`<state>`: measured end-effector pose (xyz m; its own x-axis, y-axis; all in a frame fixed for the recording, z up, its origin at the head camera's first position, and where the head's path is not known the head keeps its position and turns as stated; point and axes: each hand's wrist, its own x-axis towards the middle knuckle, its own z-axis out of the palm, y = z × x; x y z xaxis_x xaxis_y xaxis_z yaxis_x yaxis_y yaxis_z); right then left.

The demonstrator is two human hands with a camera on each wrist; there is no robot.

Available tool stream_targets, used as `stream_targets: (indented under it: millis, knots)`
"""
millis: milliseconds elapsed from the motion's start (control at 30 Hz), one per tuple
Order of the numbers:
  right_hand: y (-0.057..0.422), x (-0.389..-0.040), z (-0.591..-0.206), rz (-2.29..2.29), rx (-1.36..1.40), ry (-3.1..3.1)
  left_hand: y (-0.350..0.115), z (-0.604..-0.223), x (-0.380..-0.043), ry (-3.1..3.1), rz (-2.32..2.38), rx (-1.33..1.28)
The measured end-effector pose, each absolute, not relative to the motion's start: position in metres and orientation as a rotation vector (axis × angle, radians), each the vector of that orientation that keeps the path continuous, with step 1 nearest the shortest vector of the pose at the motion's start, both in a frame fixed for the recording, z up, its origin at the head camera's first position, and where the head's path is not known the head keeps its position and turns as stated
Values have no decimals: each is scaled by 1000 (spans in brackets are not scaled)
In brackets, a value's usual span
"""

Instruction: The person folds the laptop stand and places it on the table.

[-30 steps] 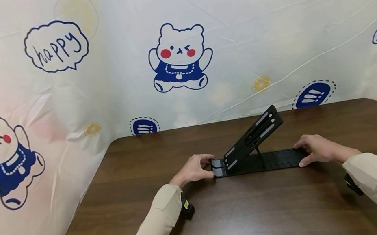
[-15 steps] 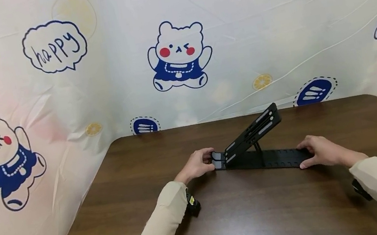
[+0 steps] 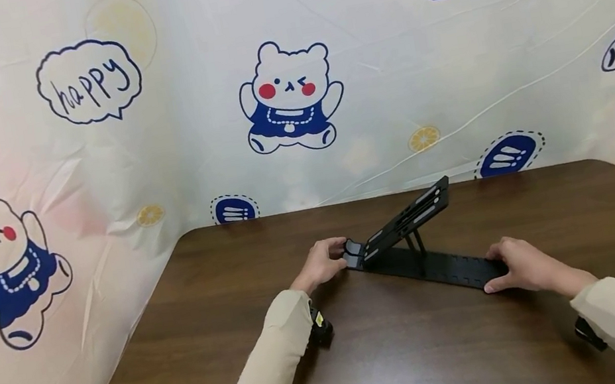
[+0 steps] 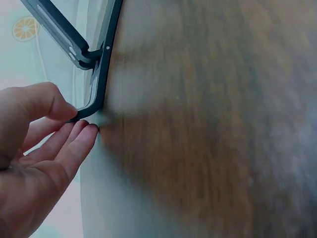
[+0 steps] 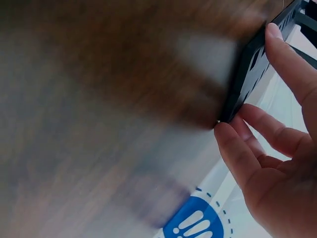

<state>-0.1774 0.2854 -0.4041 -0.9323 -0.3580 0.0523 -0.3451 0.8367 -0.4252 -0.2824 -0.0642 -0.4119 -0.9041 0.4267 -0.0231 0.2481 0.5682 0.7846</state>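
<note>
A black folding laptop stand lies on the table, its base running at a slant and its upper plate tilted up on a strut. My left hand pinches the grey-padded lip at the stand's left end. In the left wrist view the thumb is on one side of that lip and the fingertips on the other. At the opposite end, my right hand holds the base's end. The right wrist view has thumb and fingers spread round the corners of the base.
The brown wooden table has a printed curtain behind it and at its sides. A small black device is strapped to the left wrist, and another to the right one.
Both hands have turned the laptop stand on the table. Its left end has moved away from me, and its right end has come nearer. Both hands keep their hold.
</note>
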Motion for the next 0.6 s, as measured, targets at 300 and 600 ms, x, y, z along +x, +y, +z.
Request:
stream_targets:
  millis: [300,600]
  knots:
    - [277,-162,-405,-639,-474,3034,-58,-417,-290,2648,1306,451]
    - [270,-156,-404,-593,-412,3024,-56,-421,-299,2628,1452,369]
